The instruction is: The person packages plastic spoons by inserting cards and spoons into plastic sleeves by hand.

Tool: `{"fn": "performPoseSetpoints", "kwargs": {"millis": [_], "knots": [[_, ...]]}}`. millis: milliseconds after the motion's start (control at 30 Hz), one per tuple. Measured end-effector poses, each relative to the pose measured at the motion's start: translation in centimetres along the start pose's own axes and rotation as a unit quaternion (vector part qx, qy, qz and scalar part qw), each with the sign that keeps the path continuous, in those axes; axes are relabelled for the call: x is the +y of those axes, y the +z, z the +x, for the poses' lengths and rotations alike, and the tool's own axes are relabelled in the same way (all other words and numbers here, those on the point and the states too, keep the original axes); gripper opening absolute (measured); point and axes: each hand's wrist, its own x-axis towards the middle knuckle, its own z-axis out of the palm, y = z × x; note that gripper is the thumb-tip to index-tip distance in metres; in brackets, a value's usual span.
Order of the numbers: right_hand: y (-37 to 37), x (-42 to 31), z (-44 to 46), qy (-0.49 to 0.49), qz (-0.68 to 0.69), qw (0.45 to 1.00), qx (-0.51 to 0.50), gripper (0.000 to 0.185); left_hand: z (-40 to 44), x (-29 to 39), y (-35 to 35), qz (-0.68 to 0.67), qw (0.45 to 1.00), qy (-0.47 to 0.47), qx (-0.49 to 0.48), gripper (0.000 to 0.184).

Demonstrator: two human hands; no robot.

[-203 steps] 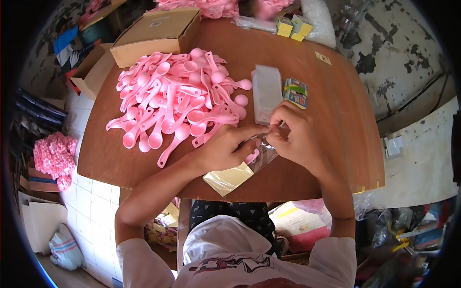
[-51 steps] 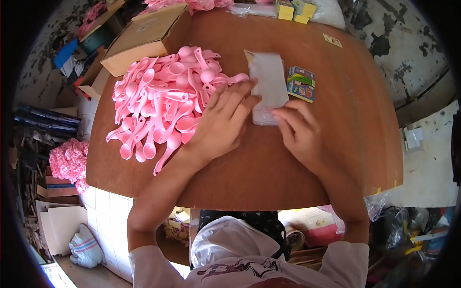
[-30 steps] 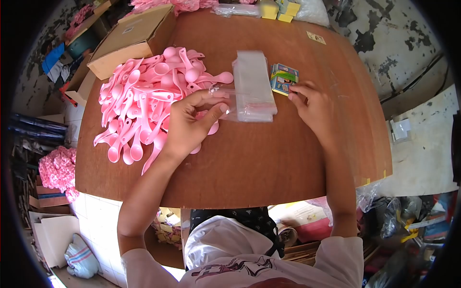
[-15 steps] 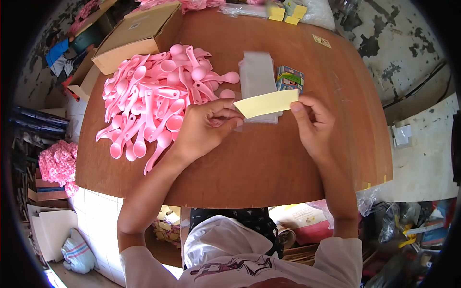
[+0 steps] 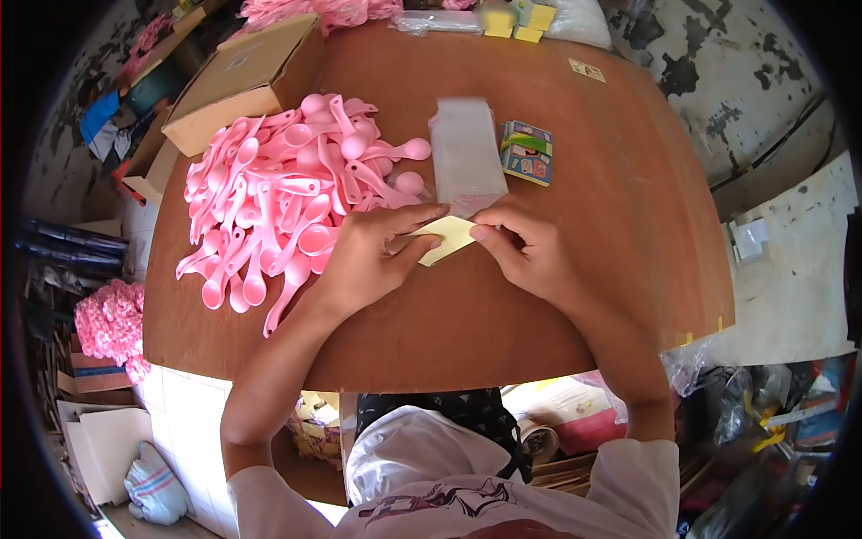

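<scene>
Both of my hands pinch a small pale yellow paper (image 5: pixel 449 239) above the table. My left hand (image 5: pixel 373 256) has its thumb and forefinger closed on the paper's left side. At the right side, my right hand (image 5: pixel 525 242) grips it between thumb and curled fingers. Just beyond the paper lies a stack of clear plastic bags (image 5: pixel 465 148). To the right of the bags is a packet of printed cards (image 5: pixel 527 153) with a green band. A large heap of pink plastic spoons (image 5: pixel 278 198) spreads to the left of my left hand.
A brown cardboard box (image 5: pixel 242 81) stands behind the spoons. Yellow paper stacks (image 5: pixel 530 20) and plastic packaging (image 5: pixel 575 22) sit at the far edge. A small printed card (image 5: pixel 586 69) lies at the back right of the brown table (image 5: pixel 628 269).
My right hand has moved left, close to my left hand. The yellow paper, a long strip stretched between them before, now looks shorter and bent or folded.
</scene>
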Motion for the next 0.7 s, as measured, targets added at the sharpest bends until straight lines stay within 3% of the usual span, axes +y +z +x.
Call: {"fn": "performPoseSetpoints", "kwargs": {"millis": [200,367,600,700], "knots": [[0.1,0.1,-0.6,0.005,0.053,0.995,0.085,0.013,0.2,-0.7,0.6,-0.057,0.998,-0.003,0.026,0.034],[-0.5,-0.5,-0.4,-0.008,0.045,0.999,-0.005,0.016,0.4,-0.2,0.9,-0.047,0.997,-0.062,0.010,0.033],[-0.9,-0.1,0.0,-0.041,0.054,0.997,0.022,0.014,2.4,2.0,1.8,-0.019,0.999,0.025,0.031,0.026],[-1.3,0.5,0.1,-0.028,0.068,0.997,0.032,0.014,3.4,3.7,1.6,-0.015,0.999,-0.027,-0.033,0.023]]}}
